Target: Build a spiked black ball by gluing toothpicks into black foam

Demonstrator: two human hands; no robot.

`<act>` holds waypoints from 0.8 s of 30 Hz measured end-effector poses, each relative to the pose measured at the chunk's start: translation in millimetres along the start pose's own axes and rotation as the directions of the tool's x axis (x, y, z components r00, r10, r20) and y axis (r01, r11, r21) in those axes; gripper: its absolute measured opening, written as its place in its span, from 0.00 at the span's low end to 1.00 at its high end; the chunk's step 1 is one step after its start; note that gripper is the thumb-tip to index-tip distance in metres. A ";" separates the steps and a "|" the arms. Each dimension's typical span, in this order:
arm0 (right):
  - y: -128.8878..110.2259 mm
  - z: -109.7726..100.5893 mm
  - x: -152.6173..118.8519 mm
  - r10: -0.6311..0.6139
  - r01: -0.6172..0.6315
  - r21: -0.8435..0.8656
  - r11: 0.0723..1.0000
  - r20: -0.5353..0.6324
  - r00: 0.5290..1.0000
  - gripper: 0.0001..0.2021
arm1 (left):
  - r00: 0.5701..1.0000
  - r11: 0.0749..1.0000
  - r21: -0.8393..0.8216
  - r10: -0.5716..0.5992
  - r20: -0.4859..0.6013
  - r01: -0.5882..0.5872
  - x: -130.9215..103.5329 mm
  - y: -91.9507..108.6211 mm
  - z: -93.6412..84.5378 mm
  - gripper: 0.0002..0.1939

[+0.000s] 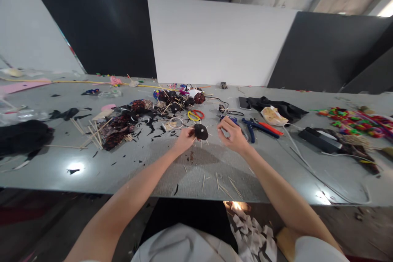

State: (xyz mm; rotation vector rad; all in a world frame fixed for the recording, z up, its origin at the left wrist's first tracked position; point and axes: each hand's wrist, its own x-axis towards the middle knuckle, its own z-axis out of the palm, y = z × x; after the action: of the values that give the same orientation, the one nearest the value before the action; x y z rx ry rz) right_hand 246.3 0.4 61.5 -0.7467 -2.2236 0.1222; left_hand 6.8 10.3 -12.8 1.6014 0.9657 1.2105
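My left hand (185, 139) is closed on a small black ball (201, 132) with thin wooden sticks poking out around it and a pale spot on top. It is held above the table, near the middle. A short way to the right, my right hand (232, 134) is curled with its fingertips pinched towards the ball, not touching it. Whatever is between those fingertips is too small to make out. Short loose sticks (217, 184) lie on the table in front of me. Behind the ball are a yellow ring (193, 116) and a red ring.
A pile of dark balls with sticks (175, 100) and bundled sticks (95, 135) lie to the left. Pliers (250, 129), an orange-handled cutter (270, 128), a phone (244, 102) and black cloth (279, 108) are to the right. A white cable (299, 153) trails across the table's right side.
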 end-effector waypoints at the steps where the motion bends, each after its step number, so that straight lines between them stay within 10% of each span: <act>1: 0.7 0.6 -0.1 -0.013 0.013 -0.006 1.000 0.001 1.000 0.09 | 1.000 0.999 -0.030 -0.012 -0.010 0.012 -0.1 1.1 -0.1 0.09; 24: 7.7 31.6 1.0 -0.017 0.017 -0.053 0.998 0.001 1.000 0.07 | 0.996 0.995 -0.041 0.086 -0.002 -0.086 0.9 5.4 0.7 0.07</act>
State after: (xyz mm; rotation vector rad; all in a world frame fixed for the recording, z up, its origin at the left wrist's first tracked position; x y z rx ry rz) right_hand 227.2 11.8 37.8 -0.7560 -2.2404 0.0555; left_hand 8.0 9.4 -7.5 1.6247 0.8739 1.2813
